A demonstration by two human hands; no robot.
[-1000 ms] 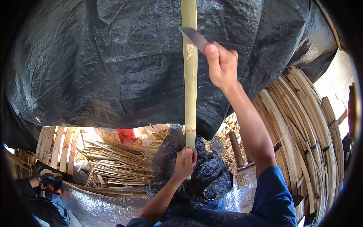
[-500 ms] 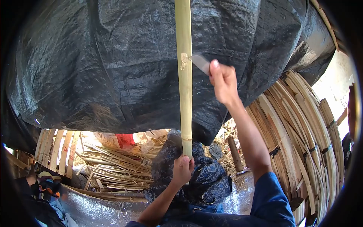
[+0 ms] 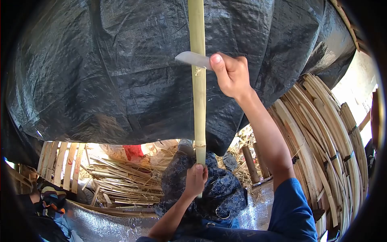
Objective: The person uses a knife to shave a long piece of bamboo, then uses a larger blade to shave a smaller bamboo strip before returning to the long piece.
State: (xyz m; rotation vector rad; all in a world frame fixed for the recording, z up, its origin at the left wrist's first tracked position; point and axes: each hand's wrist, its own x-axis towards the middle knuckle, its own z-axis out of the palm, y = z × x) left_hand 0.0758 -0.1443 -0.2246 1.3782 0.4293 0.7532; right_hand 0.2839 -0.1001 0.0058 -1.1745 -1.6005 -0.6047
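A long pale-green bamboo pole [image 3: 199,109] runs from my lap up past the top of the view. My left hand [image 3: 196,180] is closed round its near end, below a joint ring. My right hand [image 3: 230,74] is closed on a knife [image 3: 192,59]; the handle is hidden in the fist. The blade lies across the pole, its tip pointing left beyond the pole's edge. Just under the blade sits a rough, frayed patch on the bamboo. Dark patterned cloth [image 3: 225,189] covers my legs.
A black tarp [image 3: 133,80] hangs in front, behind the pole. Bundled wooden slats [image 3: 314,137] stand at the right. Split bamboo strips [image 3: 125,181] lie at lower left, near slatted wood [image 3: 64,163]. Part of another person [image 3: 36,205] shows at the left edge, and silvery sheeting [image 3: 100,222] covers the floor.
My right hand has moved slightly left, bringing the knife blade from the pole's right edge to across it. My left hand keeps its hold at the near end.
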